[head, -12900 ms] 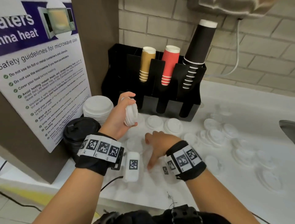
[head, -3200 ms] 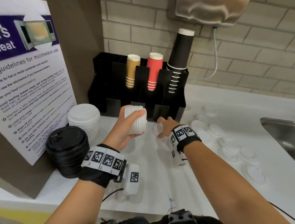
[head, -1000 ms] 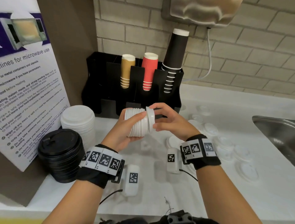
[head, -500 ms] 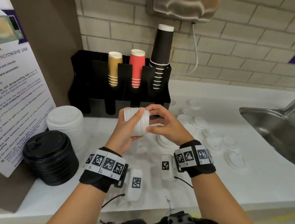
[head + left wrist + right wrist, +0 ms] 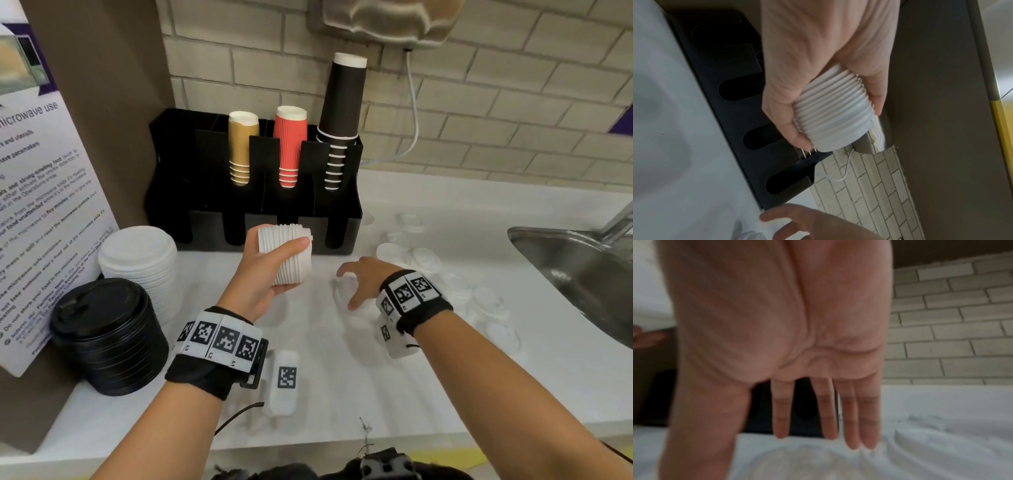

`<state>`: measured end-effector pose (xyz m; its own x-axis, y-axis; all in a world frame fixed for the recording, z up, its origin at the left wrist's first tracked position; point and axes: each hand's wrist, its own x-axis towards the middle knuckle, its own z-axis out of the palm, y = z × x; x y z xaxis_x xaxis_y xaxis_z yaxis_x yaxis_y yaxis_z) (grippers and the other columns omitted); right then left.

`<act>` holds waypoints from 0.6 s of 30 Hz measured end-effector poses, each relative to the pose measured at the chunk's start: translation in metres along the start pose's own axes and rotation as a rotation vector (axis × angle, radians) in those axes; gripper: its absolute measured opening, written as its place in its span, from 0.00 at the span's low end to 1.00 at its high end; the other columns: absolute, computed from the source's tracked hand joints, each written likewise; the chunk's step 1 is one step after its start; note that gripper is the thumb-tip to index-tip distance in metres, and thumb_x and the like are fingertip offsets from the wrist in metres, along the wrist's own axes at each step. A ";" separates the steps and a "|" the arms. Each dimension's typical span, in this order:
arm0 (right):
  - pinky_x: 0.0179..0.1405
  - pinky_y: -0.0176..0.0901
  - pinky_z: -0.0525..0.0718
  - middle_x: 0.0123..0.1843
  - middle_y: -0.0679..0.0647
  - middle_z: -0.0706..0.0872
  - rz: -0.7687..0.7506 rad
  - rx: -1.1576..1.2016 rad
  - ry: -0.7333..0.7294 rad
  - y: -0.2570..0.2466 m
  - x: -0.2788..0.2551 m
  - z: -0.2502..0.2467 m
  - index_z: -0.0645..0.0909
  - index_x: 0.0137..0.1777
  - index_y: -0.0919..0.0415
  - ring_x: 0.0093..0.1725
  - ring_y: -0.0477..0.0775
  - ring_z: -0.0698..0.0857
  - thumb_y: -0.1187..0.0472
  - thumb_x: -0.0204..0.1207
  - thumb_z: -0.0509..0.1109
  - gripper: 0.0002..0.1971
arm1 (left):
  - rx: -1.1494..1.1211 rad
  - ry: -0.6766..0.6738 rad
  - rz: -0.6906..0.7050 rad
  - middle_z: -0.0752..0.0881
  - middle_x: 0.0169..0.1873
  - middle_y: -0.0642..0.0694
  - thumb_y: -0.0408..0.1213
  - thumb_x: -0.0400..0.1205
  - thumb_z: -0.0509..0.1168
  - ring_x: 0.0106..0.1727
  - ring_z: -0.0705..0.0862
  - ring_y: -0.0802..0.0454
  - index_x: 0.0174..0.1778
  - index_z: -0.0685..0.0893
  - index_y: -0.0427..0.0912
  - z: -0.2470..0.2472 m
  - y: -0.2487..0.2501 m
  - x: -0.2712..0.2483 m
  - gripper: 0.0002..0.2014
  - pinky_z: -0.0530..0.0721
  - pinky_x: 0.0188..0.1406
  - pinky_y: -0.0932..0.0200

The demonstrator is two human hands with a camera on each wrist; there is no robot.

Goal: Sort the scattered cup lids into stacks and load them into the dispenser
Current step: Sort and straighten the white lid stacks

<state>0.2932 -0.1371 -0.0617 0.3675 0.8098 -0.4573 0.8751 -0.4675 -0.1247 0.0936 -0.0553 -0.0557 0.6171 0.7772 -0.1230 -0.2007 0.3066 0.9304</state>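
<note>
Several loose lids [image 5: 424, 257] remain on the counter [image 5: 342, 377]; my left hand [image 5: 263, 274] grips a lid stack [image 5: 286, 255], right hand [image 5: 363, 279] spread, empty; dispenser [image 5: 253, 192] unloaded.

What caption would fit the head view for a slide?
Left hand grips a stack of small white lids; open right hand reaches for a loose lid.

Bright, even light; wrist views dim, blurry.

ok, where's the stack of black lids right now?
Head view, far left of the counter: the stack of black lids stands in front of the larger white lid stack, beside the microwave poster.
</note>
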 end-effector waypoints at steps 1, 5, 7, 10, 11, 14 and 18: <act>0.55 0.45 0.77 0.68 0.57 0.75 -0.005 -0.025 -0.001 0.000 0.003 0.002 0.70 0.74 0.49 0.64 0.58 0.78 0.55 0.65 0.83 0.38 | 0.002 -0.005 -0.002 0.77 0.60 0.50 0.41 0.74 0.75 0.61 0.79 0.48 0.61 0.71 0.60 0.000 0.000 0.000 0.25 0.89 0.42 0.51; 0.48 0.44 0.78 0.64 0.57 0.76 -0.003 -0.007 0.060 0.004 0.005 0.005 0.73 0.70 0.51 0.51 0.54 0.77 0.56 0.65 0.81 0.33 | 0.006 -0.017 -0.001 0.76 0.61 0.50 0.42 0.72 0.76 0.61 0.78 0.48 0.60 0.71 0.61 -0.004 0.002 -0.001 0.25 0.89 0.43 0.51; 0.50 0.43 0.77 0.61 0.55 0.78 -0.023 0.123 0.150 0.008 -0.005 -0.002 0.74 0.69 0.49 0.52 0.54 0.77 0.56 0.68 0.79 0.29 | 0.009 -0.016 -0.005 0.76 0.61 0.50 0.43 0.70 0.76 0.61 0.78 0.48 0.60 0.71 0.61 -0.005 0.002 0.000 0.27 0.89 0.43 0.51; 0.52 0.39 0.82 0.53 0.49 0.81 -0.197 0.613 0.301 0.007 -0.028 -0.015 0.78 0.64 0.43 0.54 0.54 0.83 0.59 0.70 0.77 0.23 | 0.008 -0.031 -0.030 0.77 0.61 0.50 0.45 0.68 0.77 0.61 0.79 0.48 0.59 0.72 0.61 -0.003 0.002 -0.001 0.27 0.89 0.41 0.52; 0.52 0.40 0.85 0.53 0.50 0.83 -0.285 0.805 0.300 0.003 -0.037 -0.017 0.79 0.63 0.42 0.54 0.54 0.85 0.61 0.71 0.77 0.22 | 0.008 -0.042 -0.043 0.77 0.61 0.49 0.47 0.65 0.77 0.61 0.79 0.48 0.59 0.72 0.61 -0.002 0.002 -0.001 0.29 0.89 0.41 0.52; 0.53 0.44 0.87 0.60 0.57 0.84 -0.505 1.042 0.270 -0.013 -0.054 -0.018 0.79 0.64 0.44 0.57 0.56 0.86 0.64 0.69 0.76 0.25 | 0.007 -0.077 -0.081 0.78 0.64 0.47 0.50 0.61 0.77 0.63 0.80 0.45 0.62 0.72 0.59 0.002 0.002 -0.002 0.34 0.89 0.41 0.50; 0.59 0.48 0.86 0.63 0.57 0.82 -0.588 1.050 0.287 -0.026 -0.058 -0.013 0.77 0.66 0.49 0.60 0.57 0.85 0.67 0.70 0.77 0.25 | 0.010 -0.116 -0.103 0.79 0.67 0.44 0.52 0.63 0.77 0.65 0.81 0.43 0.71 0.70 0.56 0.004 0.001 -0.001 0.40 0.89 0.44 0.49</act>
<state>0.2538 -0.1672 -0.0205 0.1753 0.9795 0.0997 0.3029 0.0427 -0.9521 0.0957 -0.0583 -0.0530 0.7179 0.6729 -0.1783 -0.1240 0.3757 0.9184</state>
